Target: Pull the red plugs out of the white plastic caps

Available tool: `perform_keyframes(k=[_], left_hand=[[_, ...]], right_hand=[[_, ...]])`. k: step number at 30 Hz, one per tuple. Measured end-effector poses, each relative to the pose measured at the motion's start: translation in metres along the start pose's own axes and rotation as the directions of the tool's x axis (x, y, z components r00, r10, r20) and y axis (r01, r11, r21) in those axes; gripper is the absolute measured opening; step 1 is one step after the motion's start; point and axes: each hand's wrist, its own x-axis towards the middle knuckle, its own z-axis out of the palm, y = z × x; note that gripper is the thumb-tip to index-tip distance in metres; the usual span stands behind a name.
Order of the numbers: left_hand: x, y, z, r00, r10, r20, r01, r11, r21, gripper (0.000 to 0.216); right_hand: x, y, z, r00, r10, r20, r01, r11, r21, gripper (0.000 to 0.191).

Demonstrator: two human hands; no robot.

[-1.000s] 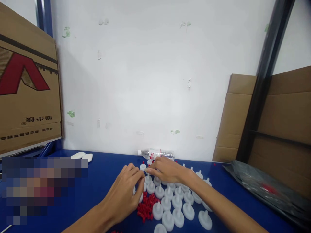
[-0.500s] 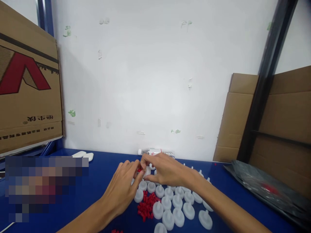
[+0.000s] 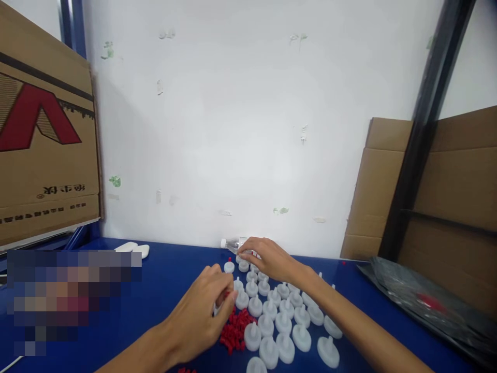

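Note:
White round plastic caps with upright spouts [image 3: 285,347] stand spread over the blue table. A heap of small red plastic caps [image 3: 235,331] lies at their left edge. My left hand [image 3: 202,313] is closed beside the heap, with a small red cap [image 3: 227,294] showing between thumb and fingers. Bits of white show under its fingers; I cannot tell whether that white is held. Over the far white caps, my right hand [image 3: 267,259] is open, its fingers curved and apart, near a clear bottle. One white cap with a red tip [image 3: 229,267] stands at the back left.
A clear plastic bottle [image 3: 233,244] lies by the wall. A large printed carton [image 3: 46,166] is at left; cardboard [image 3: 378,181] and grey plastic bags [image 3: 423,300] are at right. White objects [image 3: 140,252] lie at the back left, near a blurred patch.
My hands have moved apart: the left nearer to me, the right away and to the right. A red-tipped white cap now shows standing where my hands were.

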Motion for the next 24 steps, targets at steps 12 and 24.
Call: perform_keyframes(k=[12, 24], left_hand=[[-0.006, 0.006, 0.009, 0.966, 0.096, 0.24, -0.111, 0.992, 0.051, 0.006], [0.01, -0.02, -0.002, 0.991, 0.081, -0.103, -0.058, 0.976, 0.212, 0.027]], right_hand=[[-0.003, 0.001, 0.023, 0.986, -0.053, 0.158, 0.058, 0.998, -0.024, 0.039], [0.021, -0.008, 0.042, 0.988, -0.022, 0.155, 0.031, 0.998, -0.058, 0.047]])
